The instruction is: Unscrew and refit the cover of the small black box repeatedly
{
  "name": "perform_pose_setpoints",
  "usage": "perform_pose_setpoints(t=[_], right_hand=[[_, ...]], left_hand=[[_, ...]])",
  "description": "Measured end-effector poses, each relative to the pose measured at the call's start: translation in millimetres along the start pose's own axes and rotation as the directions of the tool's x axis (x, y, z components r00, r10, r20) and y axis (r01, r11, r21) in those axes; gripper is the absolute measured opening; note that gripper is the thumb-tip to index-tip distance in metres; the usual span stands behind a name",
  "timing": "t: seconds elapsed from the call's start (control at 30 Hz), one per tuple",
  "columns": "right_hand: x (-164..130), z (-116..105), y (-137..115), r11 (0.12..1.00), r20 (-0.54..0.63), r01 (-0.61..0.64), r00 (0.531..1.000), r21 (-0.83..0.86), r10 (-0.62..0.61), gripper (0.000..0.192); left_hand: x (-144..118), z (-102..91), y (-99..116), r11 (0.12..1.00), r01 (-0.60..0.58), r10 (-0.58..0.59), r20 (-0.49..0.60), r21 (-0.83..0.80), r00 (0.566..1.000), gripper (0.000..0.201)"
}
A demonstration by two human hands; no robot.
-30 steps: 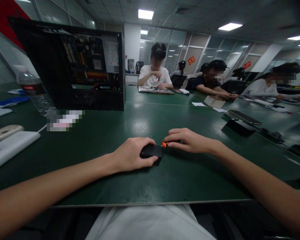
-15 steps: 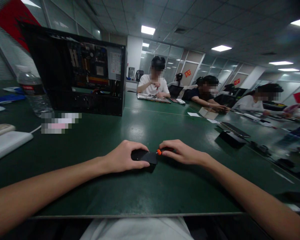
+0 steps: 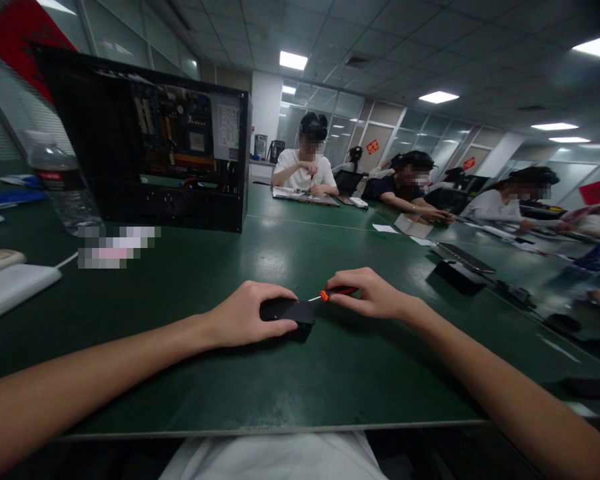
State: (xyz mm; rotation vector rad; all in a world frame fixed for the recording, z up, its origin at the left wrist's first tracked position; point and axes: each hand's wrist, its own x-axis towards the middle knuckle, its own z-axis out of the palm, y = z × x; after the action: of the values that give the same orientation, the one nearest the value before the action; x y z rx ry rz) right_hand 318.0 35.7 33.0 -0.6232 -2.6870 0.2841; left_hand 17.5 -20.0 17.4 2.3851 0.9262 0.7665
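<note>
Near the front middle of the green table [image 3: 260, 393], my left hand [image 3: 245, 313] grips a small black box-shaped device [image 3: 293, 312], thumb on the near side and fingers on the far side. Its exact kind does not show. To the right, my right hand [image 3: 375, 293] pinches a screwdriver [image 3: 337, 291] with an orange-red and black handle. The thin metal shaft points left, its tip close to the upper right end of the device. Whether the tip touches it I cannot tell.
An open black computer case [image 3: 145, 140] stands at the back left beside a plastic bottle [image 3: 65, 187]. A white flat device [image 3: 17, 290] lies at the left edge. Black boxes [image 3: 460, 273] are on the right. Several people sit across the table, one in a white shirt [image 3: 305, 167].
My right hand has drawn the screwdriver slightly up and right, so more of its shaft shows. My left hand stays around the black device. The view has shifted slightly.
</note>
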Motion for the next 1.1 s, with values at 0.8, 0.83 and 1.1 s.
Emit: perform_pose_setpoints(t=[0.8, 0.83, 1.1], right_hand=[[2.4, 11.7, -5.7, 0.969, 0.047, 0.101, 0.995, -0.225, -0.092, 0.032], [2.7, 13.0, -6.5, 0.968, 0.044, 0.105, 0.994, -0.228, -0.098, 0.032], [7.4, 32.3, -11.7, 0.983, -0.051, 0.090, 0.994, -0.160, -0.099, 0.033]], left_hand=[[0.3, 3.7, 0.2, 0.993, 0.120, -0.119, -0.057, 0.011, 0.991, 0.043], [0.3, 3.6, 0.6, 0.993, 0.122, -0.121, -0.047, 0.003, 0.991, 0.041], [0.5, 5.9, -1.7, 0.996, 0.085, -0.086, -0.050, -0.027, 0.995, 0.043]])
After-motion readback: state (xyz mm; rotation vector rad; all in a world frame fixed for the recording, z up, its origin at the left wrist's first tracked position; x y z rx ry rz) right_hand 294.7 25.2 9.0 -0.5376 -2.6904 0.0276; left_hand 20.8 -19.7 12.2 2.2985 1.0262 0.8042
